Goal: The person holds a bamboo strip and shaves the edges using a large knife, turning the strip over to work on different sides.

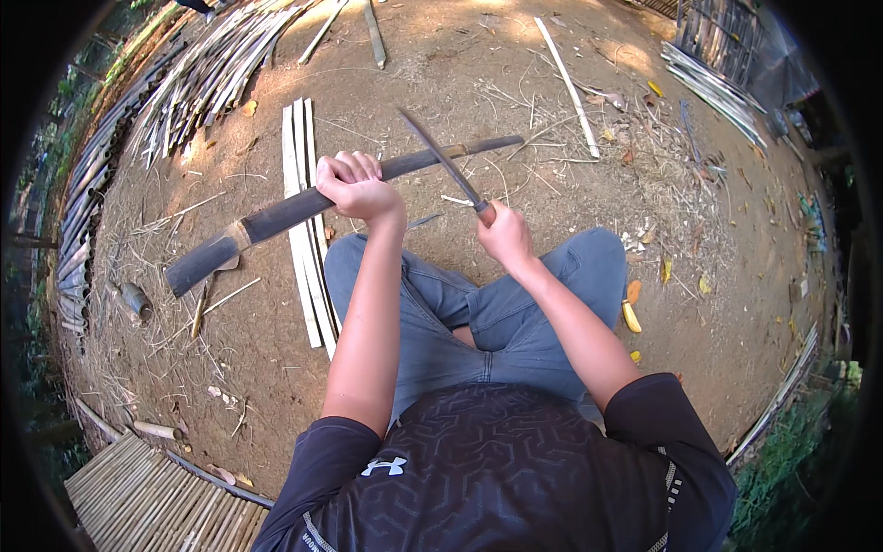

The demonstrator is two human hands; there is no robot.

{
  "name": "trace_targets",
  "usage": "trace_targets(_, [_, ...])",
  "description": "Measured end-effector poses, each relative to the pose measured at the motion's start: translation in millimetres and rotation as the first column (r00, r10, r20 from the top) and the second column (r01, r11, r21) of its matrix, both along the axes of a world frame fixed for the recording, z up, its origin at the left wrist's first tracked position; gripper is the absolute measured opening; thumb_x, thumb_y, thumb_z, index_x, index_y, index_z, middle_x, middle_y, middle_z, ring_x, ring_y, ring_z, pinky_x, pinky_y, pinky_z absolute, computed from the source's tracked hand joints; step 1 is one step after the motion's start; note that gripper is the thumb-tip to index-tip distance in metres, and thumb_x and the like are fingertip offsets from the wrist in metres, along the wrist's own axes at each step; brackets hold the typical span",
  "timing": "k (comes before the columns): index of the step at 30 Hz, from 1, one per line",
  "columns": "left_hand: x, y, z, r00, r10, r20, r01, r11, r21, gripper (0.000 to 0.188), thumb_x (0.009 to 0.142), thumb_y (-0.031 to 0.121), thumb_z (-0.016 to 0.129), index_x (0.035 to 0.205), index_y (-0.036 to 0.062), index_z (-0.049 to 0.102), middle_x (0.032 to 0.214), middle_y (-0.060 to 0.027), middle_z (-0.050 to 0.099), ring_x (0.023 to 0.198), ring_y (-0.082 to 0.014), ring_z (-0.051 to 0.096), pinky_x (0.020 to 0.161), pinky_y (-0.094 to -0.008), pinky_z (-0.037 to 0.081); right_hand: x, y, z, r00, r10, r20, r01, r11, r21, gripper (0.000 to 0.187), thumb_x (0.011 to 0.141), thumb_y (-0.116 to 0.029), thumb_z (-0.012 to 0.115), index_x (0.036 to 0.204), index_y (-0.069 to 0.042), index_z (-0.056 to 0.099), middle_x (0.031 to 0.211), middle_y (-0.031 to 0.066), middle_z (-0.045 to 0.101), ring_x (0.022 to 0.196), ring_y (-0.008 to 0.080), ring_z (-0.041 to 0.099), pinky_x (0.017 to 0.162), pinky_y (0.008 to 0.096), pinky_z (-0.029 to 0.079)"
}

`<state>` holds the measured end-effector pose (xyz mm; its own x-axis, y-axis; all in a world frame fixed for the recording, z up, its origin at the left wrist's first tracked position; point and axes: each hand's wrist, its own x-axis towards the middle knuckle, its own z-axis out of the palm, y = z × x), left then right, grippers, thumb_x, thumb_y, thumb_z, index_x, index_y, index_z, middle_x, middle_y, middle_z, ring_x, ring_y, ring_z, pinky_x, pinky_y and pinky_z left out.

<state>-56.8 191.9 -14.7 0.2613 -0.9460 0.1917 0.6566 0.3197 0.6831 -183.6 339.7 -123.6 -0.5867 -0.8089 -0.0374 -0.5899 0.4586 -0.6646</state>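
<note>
Surroundings: bare dirt ground [478, 74] littered with dry shavings and straw. A few pale split strips [303, 221] lie flat just left of the knees, running away from the person, partly under the pole. A big heap of split slats [207, 78] sits upper left, well apart. Loose long sticks [568, 87] lie upper centre-right, another bundle of strips [713, 87] upper right. A woven slat mat [152, 501] is at lower left, and a short cut stub [136, 299] lies on the ground left of the pole's thick end. A yellow-handled thing [631, 316] lies beside the right knee; cannot tell what it is. Nothing lies between the hands and the pole.

Work piece: dark bamboo pole [276, 216], held off the ground, slanting from thick end at lower left up to thin end at upper right. A lighter node band shows near the thick end, another near the thin end. Surface is dark grey-brown.

Left hand [354, 184]: fist fully wrapped around the pole mid-length, knuckles up.

Right hand [501, 235]: closed around the handle of a knife [441, 161]. The blade angles up and left and crosses the pole right of the left fist; contact looks likely, but I can't confirm it.

Person sits cross-legged in jeans.
</note>
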Motion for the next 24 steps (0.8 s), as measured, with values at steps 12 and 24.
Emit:
trace_targets(12, [2,-7,-6,0.994,0.067,-0.083,-0.058,0.992,0.111,0.036,0.096,0.025,0.032,0.062,0.0167,0.021,0.049,0.0025,0.021,0.043,-0.0106,0.017,0.042,-0.0277,0.02,-30,-12,-14,0.993,-0.042,0.106,0.036,0.998,0.054,0.022,0.089,-0.021,0.059,0.09,-0.001,0.065,0.081,0.0256,0.069,0.081,0.0423,0.069,0.072,0.0476,0.054])
trace_targets(24, [11,-9,-18,0.992,0.068,-0.109,-0.055,0.991,0.118,0.037,0.096,0.025,0.033,0.062,0.0165,0.021,0.049,0.0018,0.023,0.042,-0.0105,0.018,0.041,-0.0263,0.02,-7,-7,12,0.989,0.146,0.027,-0.147,0.988,0.052,0.013,0.085,-0.015,0.06,0.088,-0.003,0.064,0.082,0.0243,0.069,0.081,0.0417,0.069,0.072,0.0502,0.053])
